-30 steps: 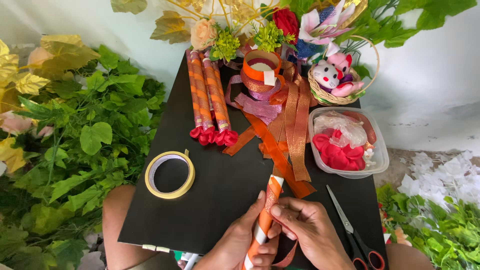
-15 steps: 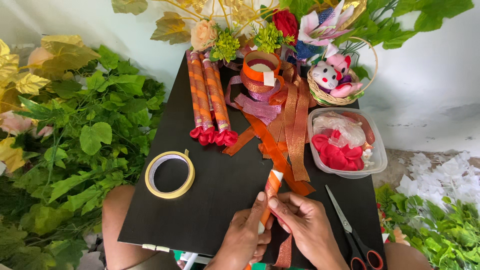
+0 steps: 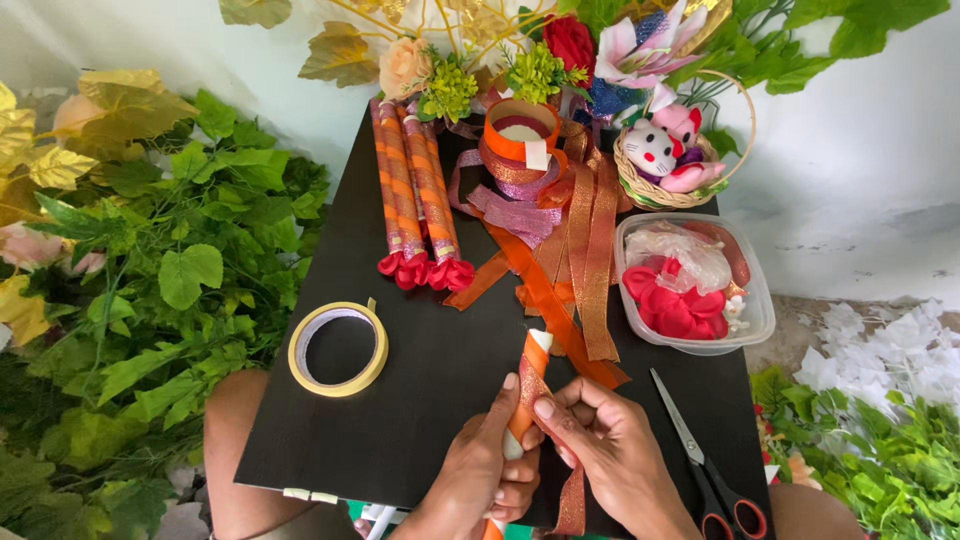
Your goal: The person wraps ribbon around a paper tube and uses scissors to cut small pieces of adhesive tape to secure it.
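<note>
Head view: vs half a second ago both hands sit a bit higher on the roll; more orange ribbon wound, white still showing near the top and under the thumb. Left hand (image 3: 478,478) fingers closed around the lower part of the white roll (image 3: 527,385), thumb up along its side. Right hand (image 3: 610,450) fingers pinch the orange ribbon (image 3: 545,300) against the roll, a glittery tail hanging below. Roll is over the near edge of the black counter (image 3: 440,370). Long axis near upright in frame, top end tilted slightly right, pointing away towards the ribbon pile. Tape ring (image 3: 338,349) left, scissors (image 3: 705,470) right, unmoved.
</note>
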